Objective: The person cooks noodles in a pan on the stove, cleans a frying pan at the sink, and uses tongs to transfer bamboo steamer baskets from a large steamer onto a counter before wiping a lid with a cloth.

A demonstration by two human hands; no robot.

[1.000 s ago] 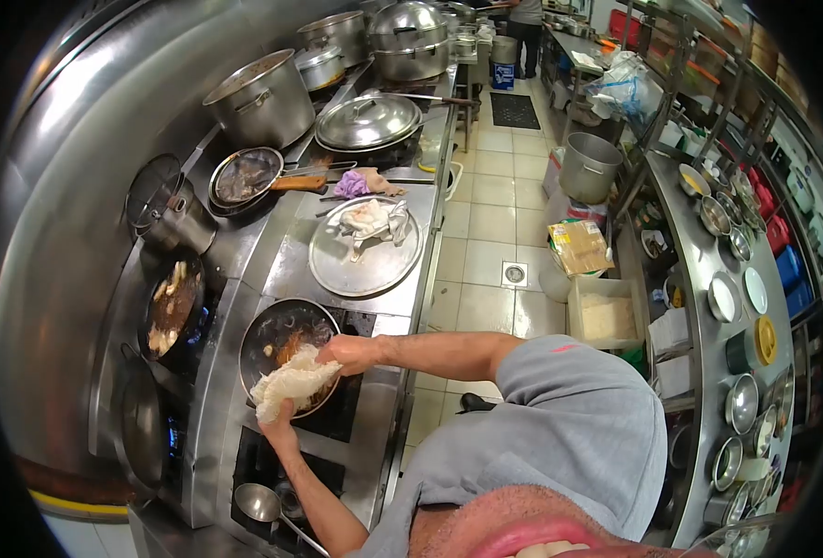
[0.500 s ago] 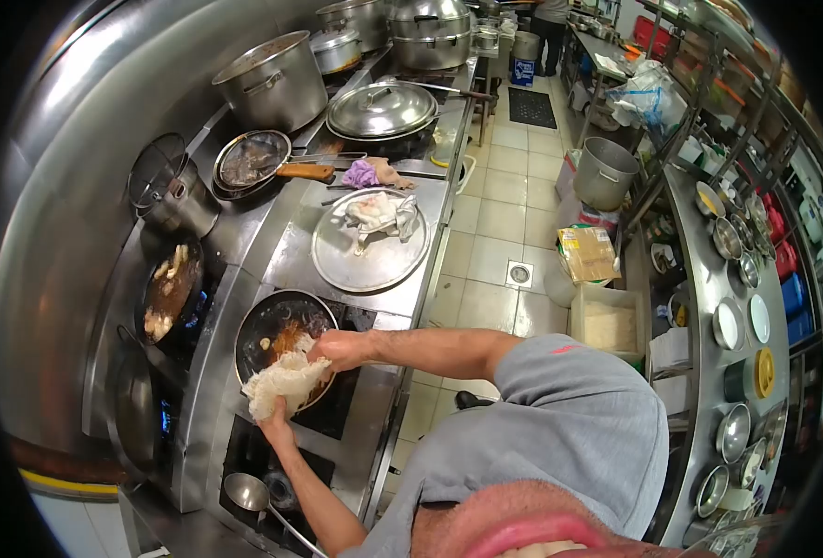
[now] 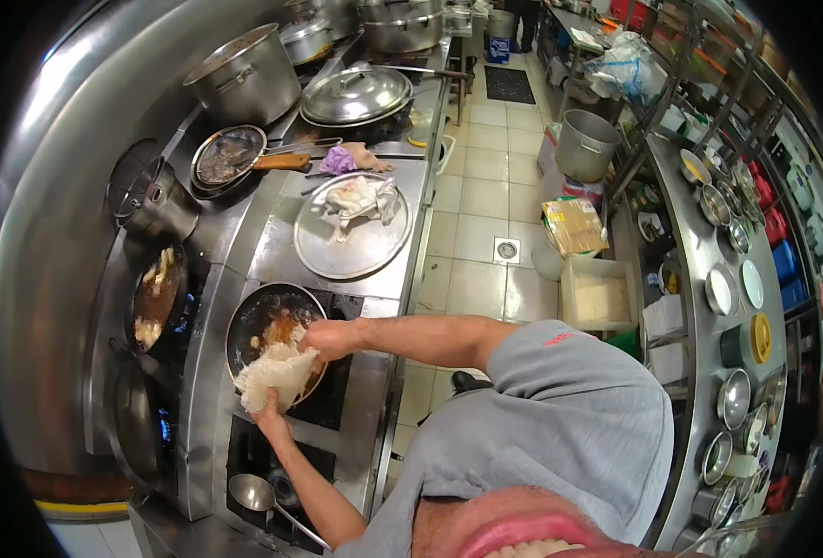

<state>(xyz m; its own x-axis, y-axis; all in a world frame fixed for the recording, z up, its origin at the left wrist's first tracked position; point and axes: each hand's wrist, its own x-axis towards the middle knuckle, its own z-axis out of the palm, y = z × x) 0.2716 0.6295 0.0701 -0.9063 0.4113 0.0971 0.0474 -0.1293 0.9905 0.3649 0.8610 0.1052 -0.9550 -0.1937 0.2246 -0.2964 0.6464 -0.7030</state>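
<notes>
A dark pan with reddish-brown food in it sits on the front stove. Over its near part a pale, stringy mass like noodles is held between my hands. My left hand grips the mass from its lower side, near the pan's edge. At the upper right end of the mass, my right hand has its fingers closed on it, above the pan. A ladle lies on the burner nearest my left forearm. Behind the pan, a round metal lid carries a crumpled white cloth.
Another pan with food in brown liquid stands over a blue flame at the left, beside an empty wok. Farther back are a large pot and a covered pan. Bowls line the right counter.
The view has shifted a little. Both hands stay on the pale mass over the pan; it now hangs lower and looks more bunched towards my left hand.
</notes>
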